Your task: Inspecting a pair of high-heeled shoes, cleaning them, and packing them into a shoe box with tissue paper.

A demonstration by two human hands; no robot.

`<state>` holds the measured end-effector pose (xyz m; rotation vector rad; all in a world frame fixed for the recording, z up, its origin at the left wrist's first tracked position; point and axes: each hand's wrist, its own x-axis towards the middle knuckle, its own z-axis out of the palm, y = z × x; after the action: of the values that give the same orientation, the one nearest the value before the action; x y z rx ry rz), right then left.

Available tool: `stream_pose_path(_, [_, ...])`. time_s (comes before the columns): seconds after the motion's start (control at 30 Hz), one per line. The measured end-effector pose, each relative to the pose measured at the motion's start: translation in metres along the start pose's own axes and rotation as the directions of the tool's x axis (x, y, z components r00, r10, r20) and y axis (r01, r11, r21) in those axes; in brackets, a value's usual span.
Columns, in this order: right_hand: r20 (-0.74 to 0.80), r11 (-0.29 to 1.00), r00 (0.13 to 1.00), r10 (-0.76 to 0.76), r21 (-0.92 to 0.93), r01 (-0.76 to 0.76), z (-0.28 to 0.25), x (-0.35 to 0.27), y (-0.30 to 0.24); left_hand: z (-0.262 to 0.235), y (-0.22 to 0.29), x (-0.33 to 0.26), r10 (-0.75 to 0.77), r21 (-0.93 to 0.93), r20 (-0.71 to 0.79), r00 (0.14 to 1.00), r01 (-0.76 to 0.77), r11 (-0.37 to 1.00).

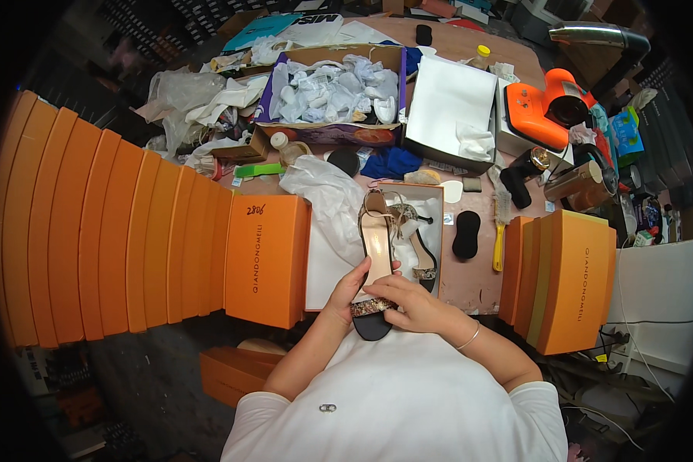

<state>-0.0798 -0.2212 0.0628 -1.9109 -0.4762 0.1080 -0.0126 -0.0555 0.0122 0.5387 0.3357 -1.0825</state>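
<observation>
My left hand (349,292) closes around one ankle-strap sandal (378,240), toe toward me, just in front of my white shirt (408,393); my right hand (414,304), half curled, lays its fingers at the toe strap (369,307), though whether it grips I cannot tell. From left: at least ten orange shoeboxes (266,266) in a row, one open shoebox (440,212) holding one matching sandal (422,256), one black hourglass-shaped pad (466,235), one yellow-handled brush (498,248), three or more orange boxes (566,281).
</observation>
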Motion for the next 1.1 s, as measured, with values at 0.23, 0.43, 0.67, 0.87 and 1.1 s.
stream_pose_path(0.23, [0.031,0.993,0.997,0.072,0.096,-0.075,0.003,-0.004,-0.005,-0.015,-0.007,0.006,-0.015,0.022,0.045,0.999,0.014,1.000])
stream_pose_path(0.43, [-0.076,0.998,0.995,0.061,0.030,-0.059,0.001,-0.012,-0.015,-0.013,-0.006,0.006,0.035,0.126,0.008,0.999,-0.035,0.991])
stream_pose_path(0.67, [-0.107,0.996,0.991,0.084,0.024,-0.082,0.000,-0.017,-0.010,-0.007,0.004,0.002,0.046,0.161,0.031,0.998,-0.050,0.986])
stream_pose_path(0.87, [0.023,0.990,0.993,0.117,0.072,-0.118,-0.010,-0.016,-0.009,-0.016,0.006,0.011,-0.007,0.177,0.139,0.990,-0.018,0.984])
stream_pose_path(1.1, [-0.629,0.967,0.736,0.251,0.193,-0.165,-0.044,0.007,0.022,0.013,0.039,0.005,0.147,0.384,0.021,0.989,-0.144,0.912])
